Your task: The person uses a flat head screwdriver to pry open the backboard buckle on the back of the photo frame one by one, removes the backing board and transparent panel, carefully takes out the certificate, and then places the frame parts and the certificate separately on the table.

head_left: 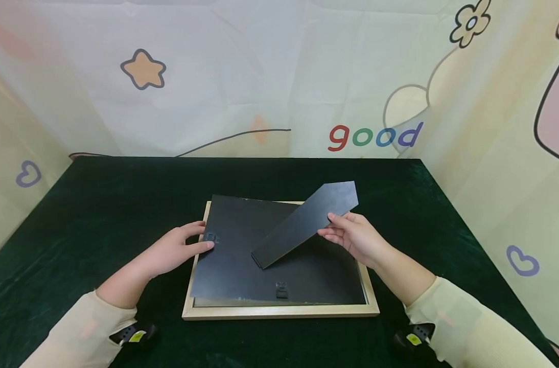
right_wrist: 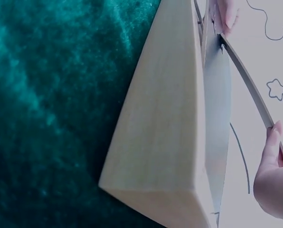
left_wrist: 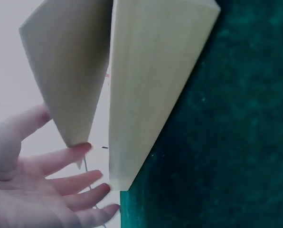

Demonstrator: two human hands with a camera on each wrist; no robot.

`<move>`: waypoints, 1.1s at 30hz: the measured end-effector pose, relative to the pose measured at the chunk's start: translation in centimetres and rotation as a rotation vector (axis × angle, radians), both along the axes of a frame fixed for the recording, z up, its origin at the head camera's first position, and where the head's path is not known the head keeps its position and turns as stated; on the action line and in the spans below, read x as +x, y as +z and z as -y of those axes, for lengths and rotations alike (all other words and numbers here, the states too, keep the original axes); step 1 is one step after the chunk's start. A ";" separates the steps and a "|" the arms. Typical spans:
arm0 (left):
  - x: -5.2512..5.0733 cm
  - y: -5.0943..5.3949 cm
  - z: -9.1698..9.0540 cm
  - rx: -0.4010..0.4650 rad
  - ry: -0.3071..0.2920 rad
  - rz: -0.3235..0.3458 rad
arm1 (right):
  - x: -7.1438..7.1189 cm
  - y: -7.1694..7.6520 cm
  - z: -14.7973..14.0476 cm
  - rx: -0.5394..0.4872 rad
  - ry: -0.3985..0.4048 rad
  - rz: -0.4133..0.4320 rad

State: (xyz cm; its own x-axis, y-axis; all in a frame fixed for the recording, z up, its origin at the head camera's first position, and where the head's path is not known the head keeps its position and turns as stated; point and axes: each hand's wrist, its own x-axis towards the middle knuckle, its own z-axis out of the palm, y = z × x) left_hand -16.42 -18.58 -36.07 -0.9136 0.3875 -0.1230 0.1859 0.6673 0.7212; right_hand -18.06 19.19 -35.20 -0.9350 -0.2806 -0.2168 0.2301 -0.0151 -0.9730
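A light wooden picture frame (head_left: 279,311) lies on the table with its back side up. Its black backing board (head_left: 233,271) sits askew, the left part raised out of the frame. My left hand (head_left: 176,248) pinches the board's left edge, thumb on top; in the left wrist view, the board's pale underside (left_wrist: 68,61) shows between thumb and fingers. A black easel leg (head_left: 302,220) slants up from the middle of the board, its lower end attached there. Between thumb and fingers, my right hand (head_left: 353,236) holds the leg by its right edge.
Dark green velvety cloth (head_left: 123,194) covers the table under the frame. Small metal hangers (head_left: 281,290) sit on the backing board near its edges. A printed curtain (head_left: 242,76) stands behind the table and along both sides.
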 end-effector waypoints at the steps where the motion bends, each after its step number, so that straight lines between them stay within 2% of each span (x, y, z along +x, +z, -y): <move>1: 0.0 0.0 0.0 0.032 0.011 -0.012 | 0.0 0.1 -0.1 -0.009 -0.004 0.001; 4: 0.0 0.1 0.0 0.135 0.056 -0.021 | 0.0 0.3 -0.2 -0.041 -0.013 -0.002; 6: 0.0 0.0 0.0 0.243 0.077 0.023 | 0.1 0.5 -0.2 -0.066 -0.018 -0.007; 8: -0.1 -0.1 0.0 0.378 0.073 0.106 | 0.1 0.6 -0.2 -0.089 -0.019 -0.010; 10: -0.2 -0.3 0.1 0.549 0.032 0.229 | 0.1 0.8 -0.2 -0.109 -0.019 -0.010; 14: -0.3 -0.8 0.4 0.833 -0.121 0.462 | 0.2 0.9 -0.4 -0.119 -0.006 -0.005; 17: -0.2 -1.2 0.5 0.955 -0.219 0.534 | 0.2 0.8 -0.5 -0.098 0.006 0.018; 20: 0.1 -1.3 0.6 1.016 -0.276 0.519 | 0.1 0.6 -0.7 -0.058 0.015 0.065; 24: 0.9 -1.1 0.7 1.040 -0.302 0.466 | -0.1 0.2 -1.0 0.027 -0.014 0.088; 29: 1.8 -0.6 0.4 1.035 -0.269 0.440 | -0.4 0.2 -1.3 0.128 -0.061 0.024; 33: 2.4 -0.5 0.6 1.026 -0.224 0.436 | -0.7 0.4 -1.5 0.236 -0.061 -0.049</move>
State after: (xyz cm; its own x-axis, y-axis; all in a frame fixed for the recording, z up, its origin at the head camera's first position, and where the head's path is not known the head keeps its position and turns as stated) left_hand -14.06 -19.23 -36.58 -0.7683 0.6376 0.0564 -0.1737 -0.2925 0.9403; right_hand -18.72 20.65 -34.84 -0.9597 -0.1699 -0.2237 0.1884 0.2014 -0.9612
